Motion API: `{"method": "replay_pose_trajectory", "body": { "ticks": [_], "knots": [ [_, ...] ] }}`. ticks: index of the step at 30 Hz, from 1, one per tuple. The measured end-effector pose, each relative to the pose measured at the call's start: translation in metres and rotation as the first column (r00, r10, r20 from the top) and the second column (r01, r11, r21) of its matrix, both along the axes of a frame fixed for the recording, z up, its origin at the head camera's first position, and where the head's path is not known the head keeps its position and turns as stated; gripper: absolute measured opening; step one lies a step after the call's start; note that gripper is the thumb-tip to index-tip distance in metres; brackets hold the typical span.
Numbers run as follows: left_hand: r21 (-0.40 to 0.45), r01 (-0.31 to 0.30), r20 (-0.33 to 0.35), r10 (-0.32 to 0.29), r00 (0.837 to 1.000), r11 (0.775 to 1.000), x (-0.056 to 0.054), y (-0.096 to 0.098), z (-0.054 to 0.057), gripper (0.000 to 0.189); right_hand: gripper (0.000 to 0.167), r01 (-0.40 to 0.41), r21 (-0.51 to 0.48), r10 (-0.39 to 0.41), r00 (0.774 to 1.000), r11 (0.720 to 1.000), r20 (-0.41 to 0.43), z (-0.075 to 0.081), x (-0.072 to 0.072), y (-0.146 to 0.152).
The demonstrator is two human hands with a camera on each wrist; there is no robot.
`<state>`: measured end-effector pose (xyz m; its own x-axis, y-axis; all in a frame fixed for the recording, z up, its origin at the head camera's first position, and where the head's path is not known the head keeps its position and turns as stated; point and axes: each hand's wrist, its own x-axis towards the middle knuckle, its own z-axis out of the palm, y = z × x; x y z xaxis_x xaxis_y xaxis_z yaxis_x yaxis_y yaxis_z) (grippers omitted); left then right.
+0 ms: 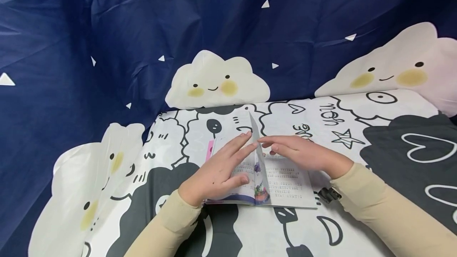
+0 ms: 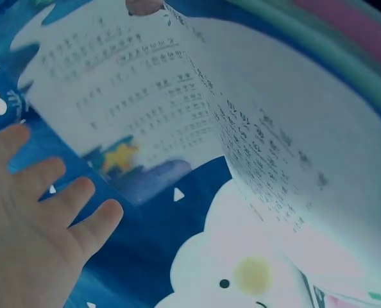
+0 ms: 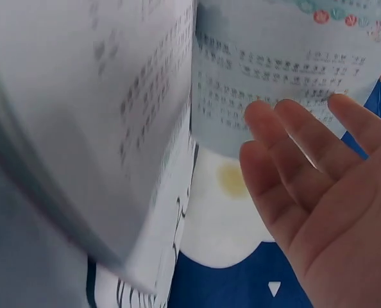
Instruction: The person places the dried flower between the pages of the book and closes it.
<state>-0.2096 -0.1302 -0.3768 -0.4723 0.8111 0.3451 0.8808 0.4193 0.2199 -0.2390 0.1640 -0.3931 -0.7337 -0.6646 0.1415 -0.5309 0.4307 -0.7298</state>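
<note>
An open book (image 1: 290, 187) with printed text and coloured pictures lies on the patterned cloth. One of its pages (image 1: 262, 175) stands nearly upright at the middle. My left hand (image 1: 217, 171) is over the left side of the book, fingers straight and spread, fingertips close to the raised page. From the other side my right hand (image 1: 305, 152) reaches across the right page, its fingertips right at the raised page's edge. In the right wrist view the right hand's fingers (image 3: 293, 138) are extended and overlap a printed page (image 3: 267, 77). Parts of the left page are hidden under the left hand.
A white cloth (image 1: 228, 225) with black cartoon drawings covers the surface under the book. Behind it hangs a dark blue cloth (image 1: 143, 31) with white triangles. Cloud shapes with faces (image 1: 217, 82) line the back and left edges. A small black object (image 1: 329, 194) sits by the right wrist.
</note>
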Motion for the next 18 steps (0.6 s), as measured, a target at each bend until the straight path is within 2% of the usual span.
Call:
{"method": "replay_pose_trajectory", "body": {
  "ticks": [6,9,11,14,18],
  "knots": [
    [-0.054,0.038,-0.099,-0.044,0.994,0.998,-0.001,-0.002,0.004,0.076,0.045,-0.036,0.058,0.038,0.999,0.998,-0.031,-0.005,0.003,-0.014],
    [-0.07,0.03,-0.118,-0.038,0.992,0.997,-0.001,-0.004,0.006,0.076,0.044,-0.04,0.096,0.044,0.999,0.995,-0.032,-0.008,0.004,-0.018],
    [-0.095,0.001,-0.107,-0.011,0.994,0.995,-0.001,-0.006,0.007,0.072,0.042,-0.056,0.108,0.06,0.998,0.993,-0.034,-0.01,0.004,-0.021],
    [-0.161,-0.063,-0.052,0.056,0.997,0.985,0.001,-0.008,0.009,0.059,0.042,-0.097,0.122,0.103,0.994,0.988,-0.038,-0.012,0.004,-0.024],
    [-0.297,-0.146,-0.024,0.145,0.989,0.944,0.003,-0.014,0.009,0.048,0.043,-0.143,0.153,0.153,0.987,0.978,-0.058,-0.015,0.005,-0.028]
  ]
}}
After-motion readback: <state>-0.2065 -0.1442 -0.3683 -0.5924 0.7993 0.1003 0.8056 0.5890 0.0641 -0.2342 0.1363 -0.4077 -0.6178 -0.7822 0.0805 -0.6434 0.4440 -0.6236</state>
